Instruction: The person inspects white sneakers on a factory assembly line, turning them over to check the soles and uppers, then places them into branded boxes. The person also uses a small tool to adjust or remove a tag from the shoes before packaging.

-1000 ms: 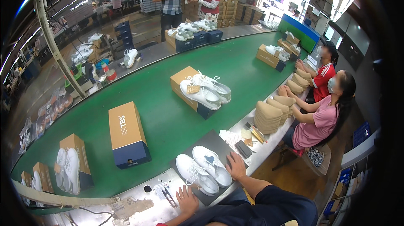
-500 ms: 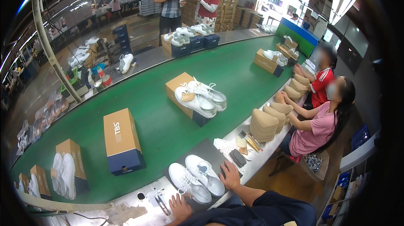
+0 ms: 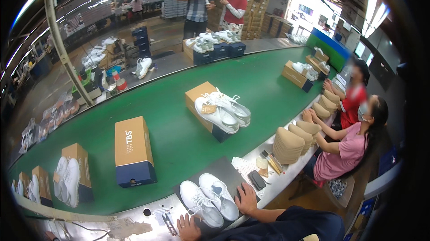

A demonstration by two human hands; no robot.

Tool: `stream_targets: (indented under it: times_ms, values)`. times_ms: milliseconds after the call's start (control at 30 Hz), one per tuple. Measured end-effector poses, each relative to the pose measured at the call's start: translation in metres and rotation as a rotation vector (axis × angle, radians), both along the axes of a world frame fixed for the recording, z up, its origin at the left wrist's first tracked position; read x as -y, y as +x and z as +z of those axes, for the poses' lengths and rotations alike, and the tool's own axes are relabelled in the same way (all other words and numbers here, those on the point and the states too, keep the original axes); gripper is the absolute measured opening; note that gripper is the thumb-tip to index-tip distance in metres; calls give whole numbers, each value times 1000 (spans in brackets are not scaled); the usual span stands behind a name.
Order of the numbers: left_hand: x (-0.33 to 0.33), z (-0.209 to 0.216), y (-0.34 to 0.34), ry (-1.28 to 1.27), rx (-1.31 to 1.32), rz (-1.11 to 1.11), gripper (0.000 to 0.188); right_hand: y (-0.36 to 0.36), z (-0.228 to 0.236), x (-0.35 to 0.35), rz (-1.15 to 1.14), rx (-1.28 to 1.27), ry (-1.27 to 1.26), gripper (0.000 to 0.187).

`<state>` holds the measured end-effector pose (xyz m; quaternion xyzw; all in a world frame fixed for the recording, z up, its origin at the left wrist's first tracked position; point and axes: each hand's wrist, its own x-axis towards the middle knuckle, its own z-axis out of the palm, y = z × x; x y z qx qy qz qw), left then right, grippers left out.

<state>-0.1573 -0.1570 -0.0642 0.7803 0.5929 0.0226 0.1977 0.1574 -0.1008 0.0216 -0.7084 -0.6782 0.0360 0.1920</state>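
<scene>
A pair of white lace-up shoes (image 3: 195,196) sat side by side on a dark mat (image 3: 219,167) at the near edge of the metal bench (image 3: 175,201), between the person's hands, toes pointing away. The left hand (image 3: 188,228) rested palm down just beside the left shoe's heel, close to a loose lace; its grip was slack, fingers spread. The right hand (image 3: 246,199) lay palm down by the right shoe, its grip likewise relaxed and unclosed; whether the fingertips touched the shoe, one could not tell. Small snips (image 3: 169,225) lay left of the left hand. Beyond the right hand were a dark brush (image 3: 256,180) and a white perforated sheet (image 3: 242,165). On the green belt (image 3: 170,151) stood a tan-and-navy box (image 3: 132,151), with another pair of white shoes (image 3: 217,115) resting on a second box (image 3: 198,91) farther right. Beige stacked forms (image 3: 286,147) stood near a co-worker in pink (image 3: 342,151).
</scene>
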Motion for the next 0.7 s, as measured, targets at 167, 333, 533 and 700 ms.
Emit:
stream_targets:
  times_ms: [167,333,533,700]
  values:
    - [6,20,3,91,41,38,74,3,-3,0,42,-12,4,51]
    - [5,29,6,200,136,107,66,9,-12,3,119,-71,14,46]
    - [0,42,11,433,98,98,64,27,-16,7,436,-277,55,46]
    - [1,63,27,331,154,419,50,39,-21,10,545,-353,125,44]
